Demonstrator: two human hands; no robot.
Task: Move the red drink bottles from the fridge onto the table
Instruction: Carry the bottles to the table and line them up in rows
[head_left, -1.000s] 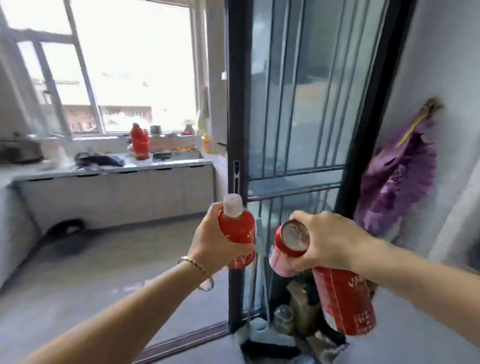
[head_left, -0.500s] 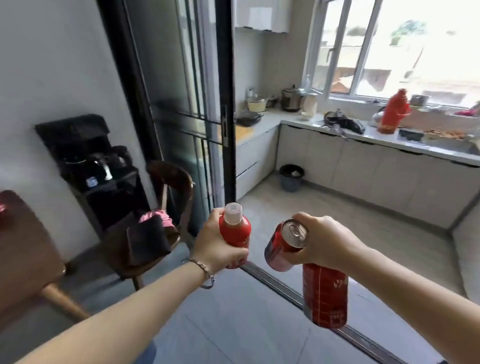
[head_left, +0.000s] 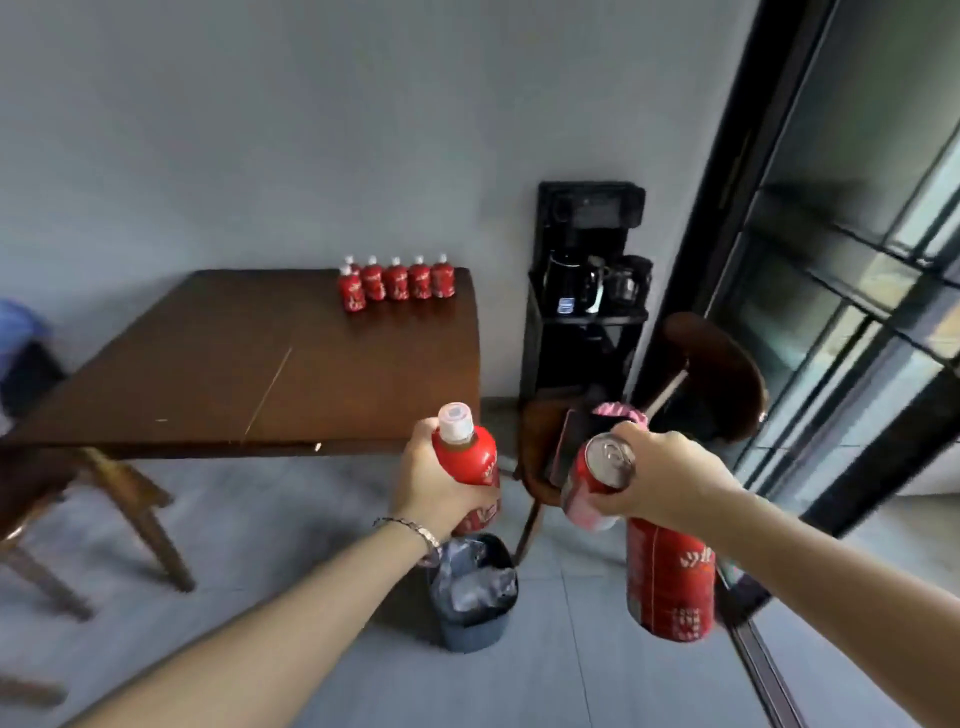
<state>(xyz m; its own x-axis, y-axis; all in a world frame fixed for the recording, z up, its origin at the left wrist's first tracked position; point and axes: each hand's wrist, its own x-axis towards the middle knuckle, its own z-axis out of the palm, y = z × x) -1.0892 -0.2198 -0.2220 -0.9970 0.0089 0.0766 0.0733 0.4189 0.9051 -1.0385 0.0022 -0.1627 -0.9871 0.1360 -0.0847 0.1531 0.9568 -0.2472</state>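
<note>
**A:** What are the hands carrying?

**B:** The left hand (head_left: 436, 486) is wrapped round a red drink bottle (head_left: 474, 457). It is rounded plastic with a pale ribbed cap, and it is held upright in the air just off the near right corner of the table (head_left: 249, 364). A thin chain bracelet (head_left: 410, 527) sits at that wrist.

**A:** And the other one?

**B:** The right hand (head_left: 662, 478) grasps two things. Its fingers curl over a red can (head_left: 597, 480), which is tipped so that its shiny metal lid and pull tab face the camera. Below the palm hangs a tall red cylinder (head_left: 670, 587) with white lettering. Its top is hidden under the hand, so I cannot tell how it is gripped.

**A:** What stands on the table?

**B:** Six small red bottles (head_left: 397, 283) with white caps stand at the far edge by the wall. Five are in a row, and one stands just in front at the left end. The top is dark glossy wood with rounded corners and a pale scratch line. A broad stretch of it lies between the row and the near edge.

**A:** Is there room to move around it?

**B:** The grey tiled floor (head_left: 291, 514) runs up to the near edge. A dark waste bin (head_left: 475, 618) lined with a crumpled grey bag stands below the left hand, near that corner. A curved-back wooden chair (head_left: 722, 374) stands to the right of the table, just in front of a black water dispenser (head_left: 587, 291). A black-framed glass sliding door (head_left: 852, 291) runs along the right side.
</note>
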